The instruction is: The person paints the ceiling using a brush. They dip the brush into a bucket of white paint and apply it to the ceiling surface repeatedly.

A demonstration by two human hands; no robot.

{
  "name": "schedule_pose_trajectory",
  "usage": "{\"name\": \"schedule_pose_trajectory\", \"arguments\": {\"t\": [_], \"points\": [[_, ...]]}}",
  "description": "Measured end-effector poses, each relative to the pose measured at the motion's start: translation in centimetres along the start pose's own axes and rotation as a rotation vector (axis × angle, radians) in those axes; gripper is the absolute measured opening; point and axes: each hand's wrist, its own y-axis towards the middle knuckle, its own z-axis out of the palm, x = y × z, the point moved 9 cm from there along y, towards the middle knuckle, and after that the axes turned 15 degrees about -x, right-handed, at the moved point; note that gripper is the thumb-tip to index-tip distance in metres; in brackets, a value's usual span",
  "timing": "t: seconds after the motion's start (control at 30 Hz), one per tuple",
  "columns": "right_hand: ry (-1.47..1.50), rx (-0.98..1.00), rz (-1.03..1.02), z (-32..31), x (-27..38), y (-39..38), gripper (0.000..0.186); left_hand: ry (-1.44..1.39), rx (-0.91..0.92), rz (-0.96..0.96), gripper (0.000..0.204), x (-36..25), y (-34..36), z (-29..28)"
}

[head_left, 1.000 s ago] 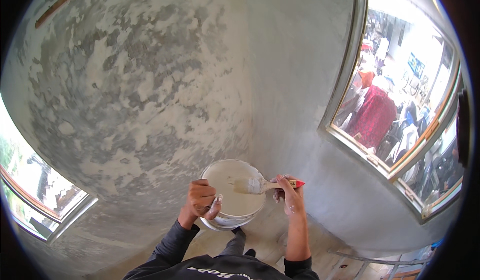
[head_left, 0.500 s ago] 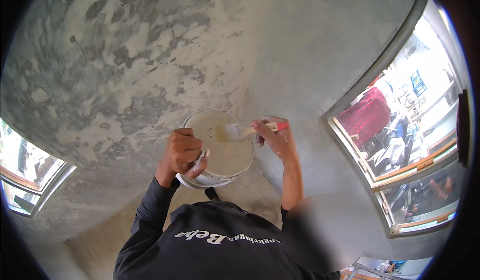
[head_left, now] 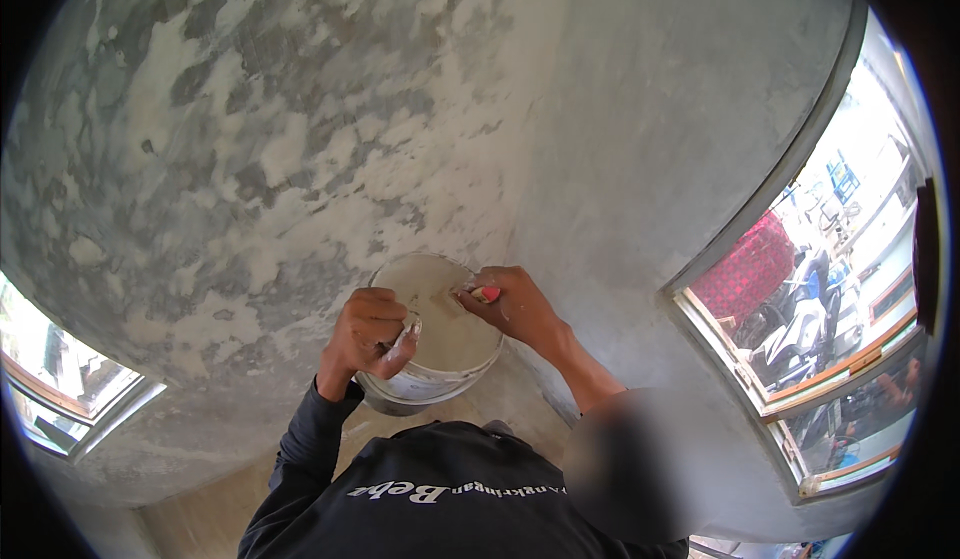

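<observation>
A round white bucket of pale, thin paint is held in front of my body, below the middle of the view. My left hand is closed on its near left side, with pale smears on the fingers. My right hand grips a paintbrush by its red-tipped handle over the right part of the bucket. The bristles are hidden behind that hand, down toward the paint.
A grey wall with patchy pale coating meets a smoother grey wall in a corner behind the bucket. Windows stand at left and right; motorbikes and a red checked cover show through the right one.
The brush has turned from lying across the bucket to end-on, as my right hand moved leftward over the paint. The bucket and hands first rose in the view, then dropped slightly.
</observation>
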Motion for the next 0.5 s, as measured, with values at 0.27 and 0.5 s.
{"name": "schedule_pose_trajectory", "arguments": {"t": [0.27, 0.5], "points": [[0.69, -0.012, 0.595, -3.0, -4.8, 5.1, 0.027, 0.105, -0.161, 0.128, 0.018, 1.3, 1.8, -1.8], [1.422, -0.21, 0.64, -3.1, -6.8, 11.3, 0.033, 0.232, -0.367, 0.214, 0.023, 1.0, 4.0, -2.8]]}}
